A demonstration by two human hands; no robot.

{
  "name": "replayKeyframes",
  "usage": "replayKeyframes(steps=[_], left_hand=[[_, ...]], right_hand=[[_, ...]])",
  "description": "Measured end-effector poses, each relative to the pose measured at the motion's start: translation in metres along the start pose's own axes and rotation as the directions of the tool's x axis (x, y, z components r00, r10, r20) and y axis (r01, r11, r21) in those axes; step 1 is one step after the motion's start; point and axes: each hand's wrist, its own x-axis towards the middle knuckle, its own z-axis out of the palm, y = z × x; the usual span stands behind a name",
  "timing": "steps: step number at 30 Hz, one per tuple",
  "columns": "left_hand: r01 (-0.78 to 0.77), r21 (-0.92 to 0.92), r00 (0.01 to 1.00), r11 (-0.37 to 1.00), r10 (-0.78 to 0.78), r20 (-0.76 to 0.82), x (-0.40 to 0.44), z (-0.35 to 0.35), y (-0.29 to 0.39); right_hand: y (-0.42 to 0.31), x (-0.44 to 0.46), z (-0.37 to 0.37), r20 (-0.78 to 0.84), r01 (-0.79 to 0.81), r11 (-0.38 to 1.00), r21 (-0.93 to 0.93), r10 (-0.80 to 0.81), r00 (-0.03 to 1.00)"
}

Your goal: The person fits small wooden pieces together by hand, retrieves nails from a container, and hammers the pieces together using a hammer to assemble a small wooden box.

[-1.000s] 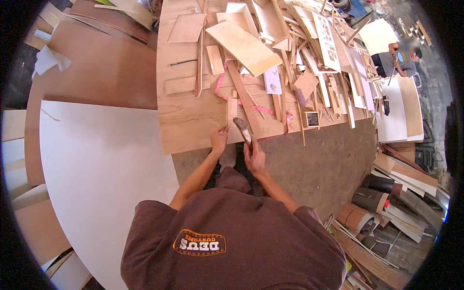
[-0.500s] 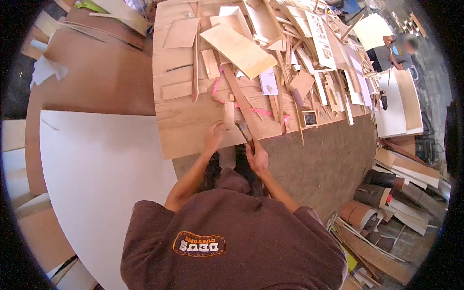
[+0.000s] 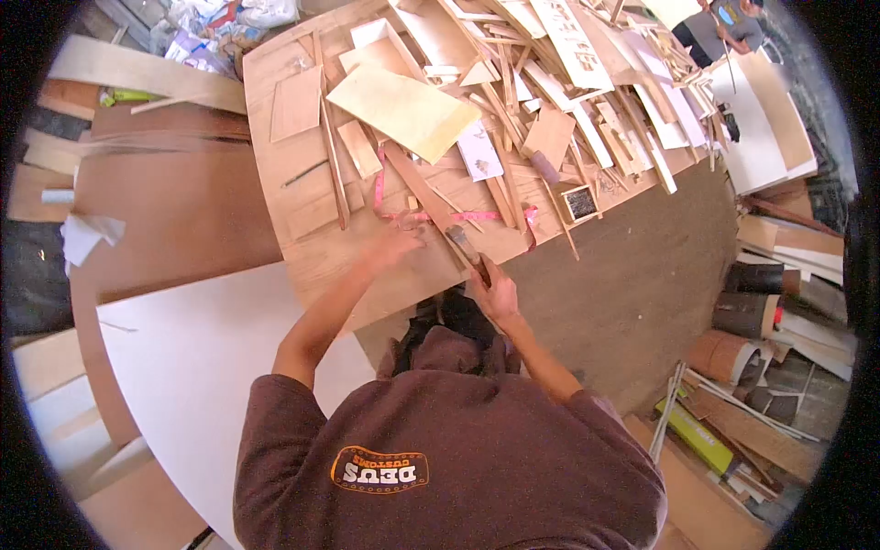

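Note:
My left hand reaches over the plywood table. Its fingers look spread, though motion blurs them, and I make out nothing in them. Just beyond the fingertips lie a pink measuring tape and a small wood block. In my right hand, at the table's near edge, is a hand tool with a dark handle and a flat grey end; its exact kind is unclear. The tool's end is at a long brown wood strip.
Offcuts, boards and a pale panel cover the table's far side. A small framed dark piece sits near the right edge. A white sheet lies at left. Another person is at upper right, beside rolled material.
My left hand has moved forward and opened out; the upright wood piece beside it no longer shows there. My right hand keeps the tool. The view has turned, shifting the table leftward.

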Motion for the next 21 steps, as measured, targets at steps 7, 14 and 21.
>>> replayKeyframes(steps=[7,14,21], left_hand=[[0.297,-0.092,0.926,0.950,-0.263,0.273,0.011,-0.079,0.034],[0.851,-0.179,0.526,0.494,-0.808,0.266,-0.001,-0.071,0.081],[0.842,-0.261,0.520,0.472,-0.838,0.163,-0.012,-0.068,0.083]], right_hand=[[0.004,0.033,0.003,0.026,-0.036,0.987,0.157,0.032,0.999],[-0.001,0.049,0.022,-0.040,0.069,0.971,0.228,-0.061,0.997],[-0.032,0.025,0.034,0.058,0.021,0.988,0.150,-0.030,0.998]])
